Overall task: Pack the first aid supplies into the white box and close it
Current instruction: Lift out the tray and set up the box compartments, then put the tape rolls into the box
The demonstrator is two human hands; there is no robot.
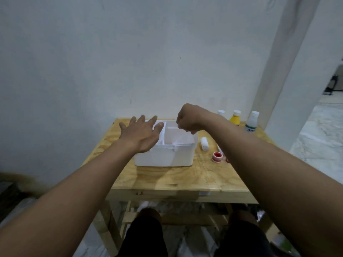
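Note:
The white box stands open on the wooden table, with an inner divider showing. My left hand hovers flat over the box's left side, fingers spread, holding nothing. My right hand is curled above the box's back right part; whether it holds anything is hidden. To the right of the box lie a small white bottle on its side and a red tape roll. No lid is visible.
At the table's back right stand a yellow bottle, a clear bottle with a white cap and another white-capped bottle behind my right forearm. A wall rises right behind the table. My knees are below its front edge.

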